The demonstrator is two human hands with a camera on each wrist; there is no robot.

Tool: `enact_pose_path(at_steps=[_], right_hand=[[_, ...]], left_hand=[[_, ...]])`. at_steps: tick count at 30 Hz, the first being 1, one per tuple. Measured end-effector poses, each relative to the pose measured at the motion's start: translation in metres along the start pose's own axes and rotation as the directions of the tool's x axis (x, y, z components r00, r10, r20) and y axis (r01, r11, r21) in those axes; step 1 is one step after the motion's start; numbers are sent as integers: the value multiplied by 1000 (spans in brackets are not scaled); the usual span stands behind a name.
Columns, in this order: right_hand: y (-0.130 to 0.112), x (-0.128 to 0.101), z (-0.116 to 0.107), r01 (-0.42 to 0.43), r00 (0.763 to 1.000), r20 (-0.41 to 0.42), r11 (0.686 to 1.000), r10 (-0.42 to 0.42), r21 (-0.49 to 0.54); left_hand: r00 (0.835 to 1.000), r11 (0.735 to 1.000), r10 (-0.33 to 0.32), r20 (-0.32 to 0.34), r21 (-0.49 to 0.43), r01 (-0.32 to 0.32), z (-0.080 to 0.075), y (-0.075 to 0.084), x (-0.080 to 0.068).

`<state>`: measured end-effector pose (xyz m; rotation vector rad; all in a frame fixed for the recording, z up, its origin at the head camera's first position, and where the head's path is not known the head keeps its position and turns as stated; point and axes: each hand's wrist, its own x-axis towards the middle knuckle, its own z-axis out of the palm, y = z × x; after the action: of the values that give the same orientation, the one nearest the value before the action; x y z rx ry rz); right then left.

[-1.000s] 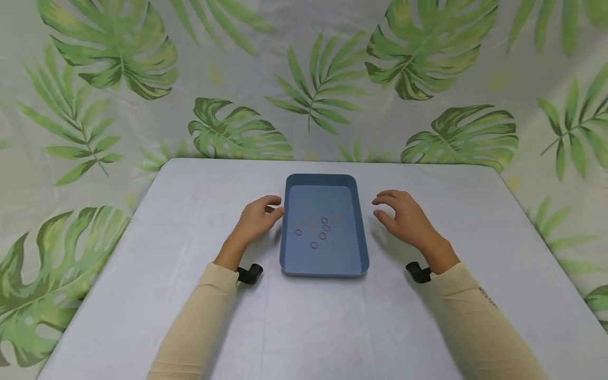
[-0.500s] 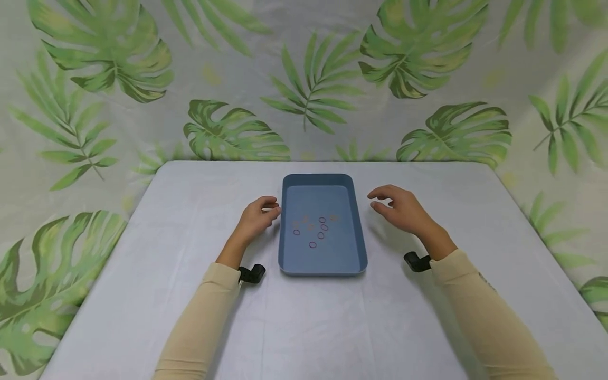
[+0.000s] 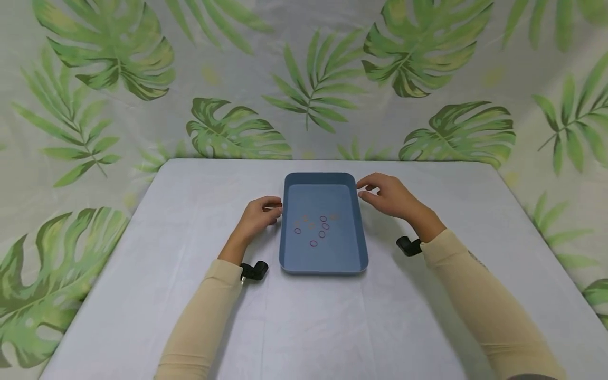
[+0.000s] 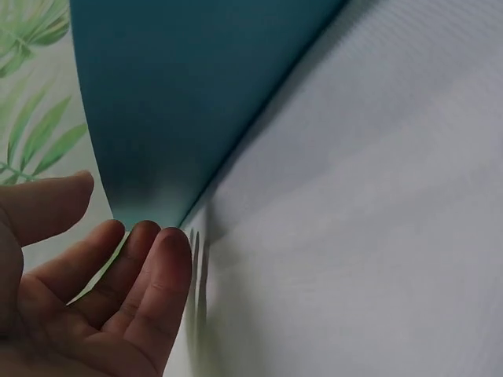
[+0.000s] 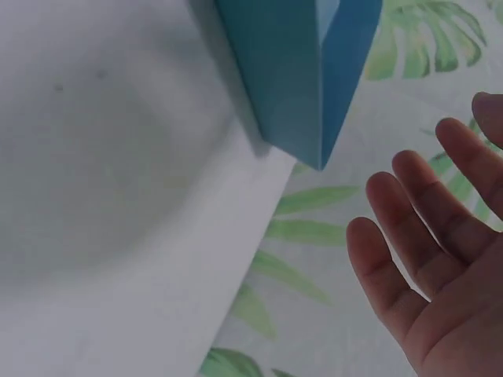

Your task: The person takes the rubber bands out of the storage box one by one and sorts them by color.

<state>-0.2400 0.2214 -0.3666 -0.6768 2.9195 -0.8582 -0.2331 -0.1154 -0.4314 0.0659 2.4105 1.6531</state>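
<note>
A blue rectangular tray (image 3: 328,262) lies on the white-covered table. Inside it are several small dark-red rings (image 3: 313,246) and some faint orange pieces (image 3: 334,217), too small to identify. My left hand (image 3: 255,219) is beside the tray's left wall, fingers loosely bent; in the left wrist view its fingertips come close to the tray's wall (image 4: 181,102), and contact is unclear. Near the far right corner hovers my right hand (image 3: 391,196), its fingers relaxed. The right wrist view shows a gap between that hand (image 5: 444,283) and the tray (image 5: 283,94).
White cloth (image 3: 304,322) covers the table around the tray. Behind the table's far edge hangs a leaf-patterned curtain (image 3: 332,142). Black wrist cameras (image 3: 256,271) sit below both hands. A dark rounded shape (image 3: 529,377) shows at the bottom right edge.
My right hand has moved forward and left, closer to the tray's far right corner. The left hand stays beside the left wall. The tray and its contents have not visibly moved.
</note>
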Motion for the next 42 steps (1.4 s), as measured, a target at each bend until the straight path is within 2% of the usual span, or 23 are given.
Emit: enact_pose_path(at_steps=[7,11,14,20,26,31,38,42], right_hand=[[-17,15,1,40,994,99,999,-37,-31],[-23,22,7,76,991,115,996,-71,-37],[-26,26,10,108,988,119,993,-102,-42],[-32,35,15,136,981,145,990,-130,-33],[-31,41,23,87,981,177,995,-78,-44],[-22,42,37,83,977,206,990,-58,-115],[-13,40,54,187,971,197,948,-138,-259],[-12,38,60,195,971,197,927,-136,-322]], left_hand=[[1000,1000,-10,-1,-16,10,4,-3,1],[999,999,11,-38,36,-10,6,-5,0],[998,999,-4,-57,47,7,8,-6,-1],[996,998,-45,-71,-34,43,11,-7,-4],[995,995,-57,-78,-90,50,14,-10,-3],[994,985,-89,-63,-150,79,14,-12,-4],[995,979,-73,-63,-195,60,15,-12,-4],[995,970,-85,-49,-232,72,15,-14,-2]])
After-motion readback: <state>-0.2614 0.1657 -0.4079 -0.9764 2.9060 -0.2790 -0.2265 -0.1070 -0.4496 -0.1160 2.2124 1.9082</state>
